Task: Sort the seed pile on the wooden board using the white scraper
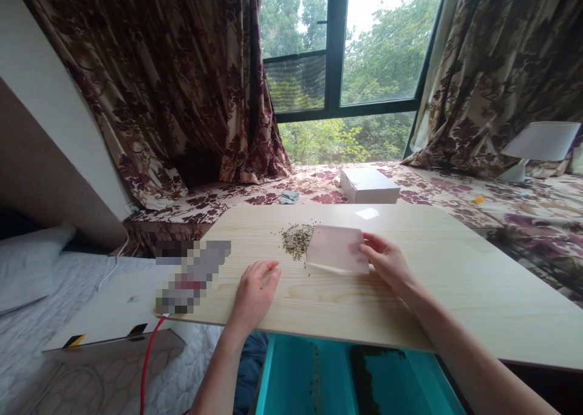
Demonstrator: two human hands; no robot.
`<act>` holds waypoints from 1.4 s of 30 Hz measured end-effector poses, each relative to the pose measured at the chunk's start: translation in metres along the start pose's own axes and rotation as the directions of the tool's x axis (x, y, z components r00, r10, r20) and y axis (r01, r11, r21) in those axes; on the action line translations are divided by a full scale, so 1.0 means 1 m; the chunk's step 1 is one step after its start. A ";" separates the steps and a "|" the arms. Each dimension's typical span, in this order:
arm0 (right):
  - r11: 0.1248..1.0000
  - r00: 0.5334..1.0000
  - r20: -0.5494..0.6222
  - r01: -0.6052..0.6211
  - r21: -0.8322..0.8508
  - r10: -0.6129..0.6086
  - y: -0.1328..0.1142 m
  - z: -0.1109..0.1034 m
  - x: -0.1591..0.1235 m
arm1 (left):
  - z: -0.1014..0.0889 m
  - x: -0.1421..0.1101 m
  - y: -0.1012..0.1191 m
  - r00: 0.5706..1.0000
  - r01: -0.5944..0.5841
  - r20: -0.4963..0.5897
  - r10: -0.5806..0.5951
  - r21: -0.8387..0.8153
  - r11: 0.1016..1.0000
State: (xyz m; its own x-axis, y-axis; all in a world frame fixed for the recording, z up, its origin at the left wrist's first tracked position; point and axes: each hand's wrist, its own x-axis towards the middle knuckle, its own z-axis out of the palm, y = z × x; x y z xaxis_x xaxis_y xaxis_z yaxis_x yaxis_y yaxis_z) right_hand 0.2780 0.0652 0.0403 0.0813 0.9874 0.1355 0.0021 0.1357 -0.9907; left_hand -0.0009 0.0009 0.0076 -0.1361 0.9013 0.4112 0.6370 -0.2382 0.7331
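Note:
My right hand [385, 258] pinches the right edge of a thin, translucent plastic sheet [339, 249]. The sheet stands tilted over the wooden tabletop [291, 308], its left edge against a loose pile of small greenish and white grains [297, 241]. Whether these are beans or seeds is too small to tell. A few grains lie scattered around the pile. My left hand [257, 290] rests on the table in front of the pile, fingers loosely stretched out and holding nothing.
Below the table's near edge is a teal divided tray [291, 378], with pale grains in one compartment and dark material in another. A blurred-out object [194, 278] with a red cable [148, 360] lies at left. Behind are a small white sheet [367, 213] and a white box [371, 187].

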 end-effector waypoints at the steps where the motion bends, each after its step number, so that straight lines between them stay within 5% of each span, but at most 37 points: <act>1: 1.000 1.000 0.014 0.002 0.006 -0.002 0.000 0.002 0.000 | 0.000 0.000 0.000 1.000 0.003 0.002 -0.003 -0.001 1.000; 12: 1.000 0.991 0.137 0.002 0.021 -0.005 -0.009 0.008 0.007 | 0.000 0.001 0.001 0.999 0.044 -0.005 -0.045 -0.074 0.996; 17: 0.999 0.973 0.229 -0.028 0.018 0.023 -0.018 0.024 0.015 | -0.007 -0.001 0.009 0.987 0.161 0.022 -0.161 -0.240 0.957; 20: 0.997 0.945 0.323 -0.072 0.036 0.056 -0.024 0.042 0.020 | -0.012 -0.001 0.009 0.952 0.254 -0.054 -0.302 -0.415 0.874; 25: 0.995 0.868 0.488 -0.083 -0.047 0.095 -0.030 0.083 0.028 | -0.015 0.003 0.002 0.867 0.203 -0.145 -0.477 -0.771 0.604; 32: 0.977 0.785 0.601 -0.028 -0.211 0.152 -0.036 0.125 0.026 | -0.016 0.004 -0.001 0.820 0.184 -0.096 -0.564 -0.889 0.419; 36: 0.962 0.777 0.600 -0.021 -0.273 0.187 -0.036 0.130 0.023 | -0.017 0.003 0.001 0.824 0.206 -0.073 -0.562 -0.886 0.416; 42: 0.939 0.773 0.596 0.001 -0.343 0.217 -0.031 0.127 0.025 | -0.017 0.002 0.002 0.840 0.234 -0.102 -0.533 -0.818 0.525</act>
State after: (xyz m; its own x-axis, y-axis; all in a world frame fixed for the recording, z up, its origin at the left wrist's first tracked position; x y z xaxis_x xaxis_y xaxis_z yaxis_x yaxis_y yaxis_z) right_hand 0.1536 0.0964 0.0756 -0.5309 0.8408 -0.1054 0.3442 0.1003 -0.9335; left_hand -0.0127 -0.0039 0.0194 -0.5318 0.8468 0.0095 -0.3180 -0.2101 0.9245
